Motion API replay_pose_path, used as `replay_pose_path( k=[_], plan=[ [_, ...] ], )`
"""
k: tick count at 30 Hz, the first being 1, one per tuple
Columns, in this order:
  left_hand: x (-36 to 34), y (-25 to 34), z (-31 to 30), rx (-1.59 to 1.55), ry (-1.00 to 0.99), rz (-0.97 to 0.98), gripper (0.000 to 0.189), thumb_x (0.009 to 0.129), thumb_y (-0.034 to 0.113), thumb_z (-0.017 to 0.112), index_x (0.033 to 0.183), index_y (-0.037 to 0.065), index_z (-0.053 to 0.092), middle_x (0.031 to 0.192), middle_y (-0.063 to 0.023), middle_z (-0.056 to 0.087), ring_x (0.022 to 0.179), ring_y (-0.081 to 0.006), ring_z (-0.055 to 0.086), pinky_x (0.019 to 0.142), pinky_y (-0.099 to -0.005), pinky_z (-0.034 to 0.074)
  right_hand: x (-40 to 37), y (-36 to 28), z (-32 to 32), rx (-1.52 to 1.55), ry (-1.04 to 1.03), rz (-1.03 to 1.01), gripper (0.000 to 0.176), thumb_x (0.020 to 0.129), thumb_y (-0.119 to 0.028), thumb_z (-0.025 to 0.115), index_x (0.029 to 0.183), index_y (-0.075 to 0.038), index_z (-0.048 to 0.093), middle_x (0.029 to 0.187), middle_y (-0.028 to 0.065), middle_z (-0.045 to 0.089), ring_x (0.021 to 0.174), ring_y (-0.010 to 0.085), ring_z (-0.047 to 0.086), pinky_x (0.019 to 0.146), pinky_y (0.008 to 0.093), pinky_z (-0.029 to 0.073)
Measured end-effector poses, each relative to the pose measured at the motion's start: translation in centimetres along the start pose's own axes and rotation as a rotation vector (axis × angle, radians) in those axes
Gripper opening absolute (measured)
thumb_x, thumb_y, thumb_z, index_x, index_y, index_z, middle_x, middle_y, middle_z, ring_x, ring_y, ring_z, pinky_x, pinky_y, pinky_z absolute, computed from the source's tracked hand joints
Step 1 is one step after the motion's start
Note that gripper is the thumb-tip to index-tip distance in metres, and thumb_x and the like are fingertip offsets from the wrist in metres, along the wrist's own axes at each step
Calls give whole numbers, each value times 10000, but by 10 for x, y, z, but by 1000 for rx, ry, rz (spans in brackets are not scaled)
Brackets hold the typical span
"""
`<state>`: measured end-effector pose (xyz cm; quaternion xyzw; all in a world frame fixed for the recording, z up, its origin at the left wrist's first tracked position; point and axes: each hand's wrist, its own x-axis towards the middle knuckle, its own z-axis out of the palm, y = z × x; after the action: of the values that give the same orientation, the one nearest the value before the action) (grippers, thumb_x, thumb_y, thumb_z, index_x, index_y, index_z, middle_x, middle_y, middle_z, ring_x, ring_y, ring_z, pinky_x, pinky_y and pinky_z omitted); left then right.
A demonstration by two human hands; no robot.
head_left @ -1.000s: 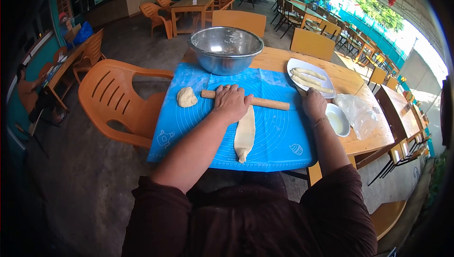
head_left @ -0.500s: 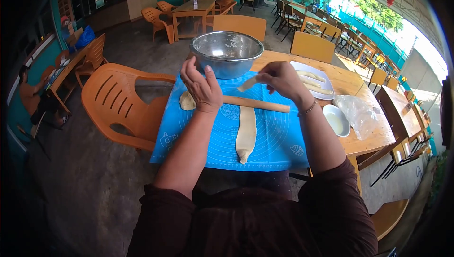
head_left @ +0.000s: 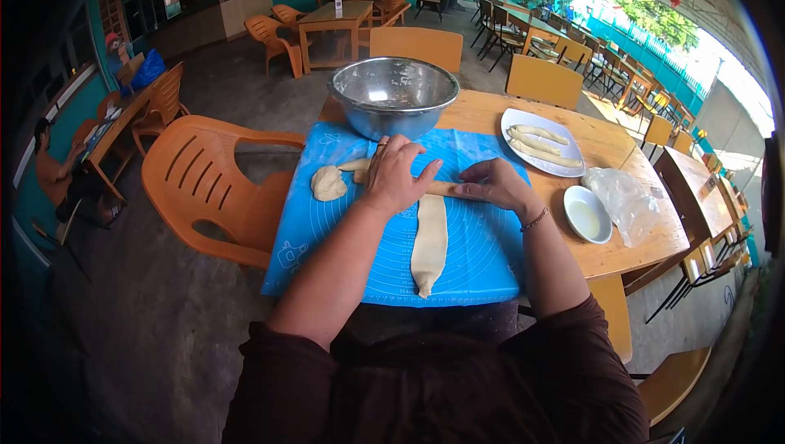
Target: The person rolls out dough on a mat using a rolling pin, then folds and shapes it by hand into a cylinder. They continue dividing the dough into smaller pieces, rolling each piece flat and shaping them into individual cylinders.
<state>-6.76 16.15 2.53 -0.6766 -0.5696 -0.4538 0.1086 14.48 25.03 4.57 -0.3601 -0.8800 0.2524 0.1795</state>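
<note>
A long flat strip of dough [head_left: 430, 239] lies on the blue mat [head_left: 360, 268], its upper end under the wooden rolling pin [head_left: 446, 189]. My left hand [head_left: 399, 176] rests palm down over the pin's left part, thumb stretched out, hiding much of it. At the pin's right end, my right hand [head_left: 500, 186] has its thumb and fingers closed on the wood. A round lump of dough [head_left: 329, 184] sits left of my left hand, with a small dough piece [head_left: 355, 165] beside it.
A steel bowl [head_left: 392, 121] stands behind the mat. To the right are a white plate [head_left: 571, 168] with rolled dough pieces, a small white bowl [head_left: 587, 215] and a plastic bag [head_left: 625, 207]. An orange chair [head_left: 196, 174] is at the left; a person [head_left: 53, 170] sits farther left.
My right hand has lowered to the rolling pin and no longer holds the small dough strip. My left hand has moved right and down onto the pin. The small piece now shows beside the lump.
</note>
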Motion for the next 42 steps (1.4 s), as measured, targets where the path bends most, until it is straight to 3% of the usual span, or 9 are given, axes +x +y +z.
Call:
replay_pose_path(
  k=[5, 8, 10, 17, 19, 21, 25, 27, 42],
  plan=[
    [-9, -11, 11, -9, -366, -3, 237, 912, 200, 620, 1014, 8, 715, 1065, -172, 635, 1013, -352, 571, 918, -426, 456, 1, -6, 6, 103, -118, -72, 357, 757, -223, 801, 1029, -4, 725, 895, 149, 703, 783, 240, 655, 729, 337, 520],
    [1, -8, 4, -64, -186, -34, 235, 935, 157, 559, 1046, -6, 687, 1104, -176, 635, 1062, -357, 561, 936, -425, 442, 5, -8, 8, -150, -121, -70, 304, 711, -134, 779, 976, 2, 717, 852, 109, 696, 758, 202, 641, 693, 340, 505],
    [10, 3, -13, 83, 342, 80, 255, 938, 118, 514, 1117, -34, 612, 1116, -175, 594, 1049, -344, 546, 938, -443, 419, 3, -3, 0, -34, -78, -125, 243, 680, -80, 726, 907, 0, 689, 794, 52, 657, 711, 154, 596, 650, 322, 476],
    [4, 6, -10, -95, 623, -60, 252, 958, 108, 455, 1151, -29, 542, 1138, -187, 531, 1052, -347, 500, 943, -432, 409, 0, 20, -33, 180, 79, 39, 275, 684, -138, 712, 897, 29, 661, 724, 118, 637, 678, 217, 607, 649, 353, 486],
    [-1, 2, -3, -131, 529, -129, 277, 966, 149, 487, 1155, -34, 573, 1142, -186, 555, 1076, -339, 515, 953, -428, 422, -1, 14, -34, 159, 117, 69, 280, 709, -164, 706, 899, 35, 656, 736, 139, 646, 679, 239, 616, 675, 370, 496],
    [-6, -6, 9, 16, -60, -78, 337, 931, 210, 585, 1166, -29, 613, 1088, -144, 589, 1032, -287, 559, 922, -388, 449, 1, 11, -31, 274, 275, 124, 308, 737, -197, 699, 935, 37, 666, 757, 168, 661, 710, 269, 643, 708, 386, 506],
    [-12, 8, 6, 168, -421, -9, 447, 846, 318, 710, 1133, -20, 657, 1024, -138, 618, 1029, -287, 582, 924, -383, 462, 4, 9, -29, 195, 349, 188, 337, 778, -237, 677, 1004, 12, 689, 824, 220, 688, 789, 351, 677, 755, 419, 524],
    [-5, 16, -1, 115, -582, -231, 499, 780, 372, 771, 1082, -15, 680, 974, -125, 618, 960, -264, 590, 858, -362, 478, 4, 8, -25, 197, 360, 182, 326, 783, -240, 674, 996, 7, 690, 828, 225, 688, 794, 361, 674, 761, 425, 525],
    [9, 25, -30, -653, -592, -606, 191, 872, 124, 743, 898, 38, 575, 764, -40, 655, 659, -101, 646, 517, -231, 516, 8, 7, -22, 200, 488, 175, 246, 804, -233, 668, 878, 2, 664, 746, 207, 664, 726, 353, 656, 720, 433, 515]
  ],
)
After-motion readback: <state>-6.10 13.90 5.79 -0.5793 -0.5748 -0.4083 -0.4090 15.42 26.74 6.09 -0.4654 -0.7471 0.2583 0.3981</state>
